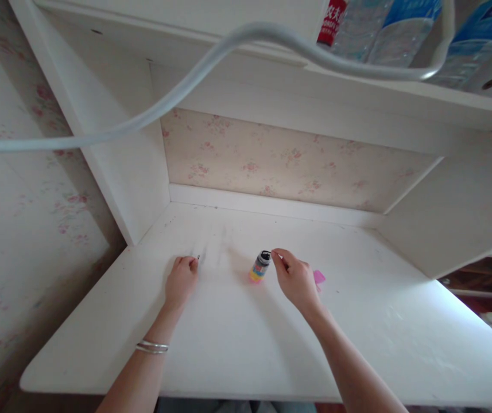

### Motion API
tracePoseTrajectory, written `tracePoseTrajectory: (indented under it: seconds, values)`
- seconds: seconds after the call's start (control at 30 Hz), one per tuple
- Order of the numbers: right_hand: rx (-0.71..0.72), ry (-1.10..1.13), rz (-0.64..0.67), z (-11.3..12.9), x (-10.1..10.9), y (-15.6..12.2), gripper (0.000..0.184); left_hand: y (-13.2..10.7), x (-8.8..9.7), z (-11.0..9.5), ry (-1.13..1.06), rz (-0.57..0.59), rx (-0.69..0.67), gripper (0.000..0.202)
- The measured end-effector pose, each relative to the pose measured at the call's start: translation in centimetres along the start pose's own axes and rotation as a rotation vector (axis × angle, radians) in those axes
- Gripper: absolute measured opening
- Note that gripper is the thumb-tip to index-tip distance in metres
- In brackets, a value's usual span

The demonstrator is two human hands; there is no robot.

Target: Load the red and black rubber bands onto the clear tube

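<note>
A small clear bottle (pixel 259 269) with a multicoloured label stands upright on the white desk, between my hands. Black contents show at its mouth. My right hand (pixel 296 281) is beside the bottle, thumb and forefinger pinched at the rim on a thin dark strand (pixel 268 252) whose kind is too small to tell. My left hand (pixel 182 280) rests on the desk to the left, fingers closed, with a tiny dark loop (pixel 198 257) poking out at the fingertips. A pink piece (pixel 318 277) lies just right of my right hand, partly hidden by it.
The white desk (pixel 228 344) has side panels at left and right and a low back ledge. A pale curved tube (pixel 163 106) crosses the upper view. Plastic water bottles (pixel 401 31) stand on the shelf overhead at the upper right.
</note>
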State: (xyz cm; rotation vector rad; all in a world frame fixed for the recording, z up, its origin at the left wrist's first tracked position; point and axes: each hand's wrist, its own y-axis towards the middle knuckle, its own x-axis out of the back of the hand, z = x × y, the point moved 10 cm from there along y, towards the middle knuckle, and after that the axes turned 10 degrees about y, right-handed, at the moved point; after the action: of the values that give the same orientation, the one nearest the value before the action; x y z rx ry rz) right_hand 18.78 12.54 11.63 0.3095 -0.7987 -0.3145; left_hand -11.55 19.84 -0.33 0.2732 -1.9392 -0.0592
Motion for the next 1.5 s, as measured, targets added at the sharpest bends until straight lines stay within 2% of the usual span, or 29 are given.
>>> tracePoseTrajectory:
  seconds: [0.23, 0.5, 0.73, 0.93, 1.5]
  values:
    - [0.035, -0.084, 0.024, -0.1, -1.0, 0.2, 0.037, 0.1, -0.2, 0.2, 0.001, 0.002, 0.007, 0.028]
    - [0.001, 0.000, -0.024, -0.3, 0.3, 0.2, 0.036, 0.1, -0.2, 0.2, 0.004, -0.003, 0.015, 0.029]
    - [0.061, -0.168, 0.171, 0.6, -1.2, -0.2, 0.036, 0.0, 0.0, -0.1, 0.005, -0.008, 0.002, 0.029]
    - [0.072, -0.281, 0.188, 0.3, -1.7, -0.8, 0.038, -0.1, 0.0, -0.1, 0.011, -0.009, 0.004, 0.029]
    - [0.035, -0.258, 0.315, 0.5, -2.6, -0.7, 0.039, -0.4, 0.0, -0.1, 0.003, 0.003, -0.010, 0.031]
